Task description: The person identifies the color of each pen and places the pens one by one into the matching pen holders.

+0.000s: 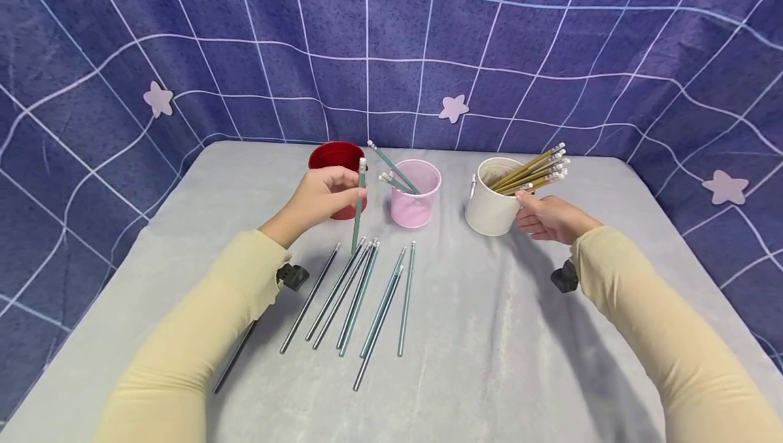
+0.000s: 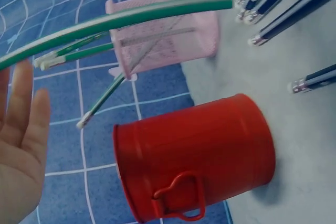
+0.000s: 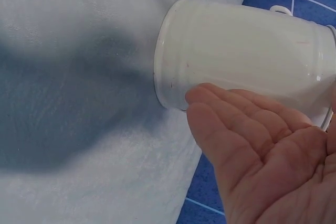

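A pale grey surface [image 1: 477, 334] fills the lower part of the head view, faintly creased and darkened by shadows of the arms. It is enclosed by a blue-violet cloth [image 1: 394, 28] lined with a white grid and dotted with pale stars [image 1: 453, 109] at the upper left, upper centre and right edge.

At the centre of the frame, a green pencil [image 1: 358, 219] is held nearly upright by the left hand [image 1: 324, 191], pinched near its eraser end. Behind it stands a red cup [image 1: 338, 151], then a pink mesh cup [image 1: 412, 213] with green pencils leaning in it. Right of centre, the white cup [image 1: 489, 217], holding brown pencils [image 1: 531, 172], is touched by the right hand [image 1: 550, 219]; the thumb lies at the rim and the fingers along the outer wall, but whether the wall is clamped cannot be told. Dark and blue-green pencils [image 1: 406, 304] are spread across the lower centre.

Most of the red cup is covered by the left hand in the head view, and one dark pencil is partly hidden under the left sleeve [image 1: 202, 334]. In the left wrist view, the hand and the held pencil's upper end are cut off by the left edge. The contents of the white cup cannot be seen in the right wrist view.
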A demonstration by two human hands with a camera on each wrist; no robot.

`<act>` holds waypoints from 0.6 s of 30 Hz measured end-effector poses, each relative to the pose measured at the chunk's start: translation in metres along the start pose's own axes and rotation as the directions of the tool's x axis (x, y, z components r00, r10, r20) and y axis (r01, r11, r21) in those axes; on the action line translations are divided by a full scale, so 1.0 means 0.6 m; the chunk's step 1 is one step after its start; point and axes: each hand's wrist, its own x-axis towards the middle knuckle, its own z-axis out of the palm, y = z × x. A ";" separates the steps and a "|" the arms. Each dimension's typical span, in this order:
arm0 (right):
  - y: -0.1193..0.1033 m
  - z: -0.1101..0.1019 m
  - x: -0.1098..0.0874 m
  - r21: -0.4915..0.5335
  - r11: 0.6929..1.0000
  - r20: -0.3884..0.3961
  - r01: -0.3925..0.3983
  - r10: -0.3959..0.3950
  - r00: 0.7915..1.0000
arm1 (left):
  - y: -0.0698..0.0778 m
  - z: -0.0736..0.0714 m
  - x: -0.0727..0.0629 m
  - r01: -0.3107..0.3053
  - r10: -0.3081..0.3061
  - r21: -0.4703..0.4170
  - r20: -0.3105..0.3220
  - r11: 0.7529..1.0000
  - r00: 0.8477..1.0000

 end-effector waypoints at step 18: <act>-0.003 0.001 -0.002 0.041 0.999 0.021 0.011 -0.011 1.000 | 0.018 -0.013 0.015 -0.334 0.204 -0.164 -0.525 0.928 0.826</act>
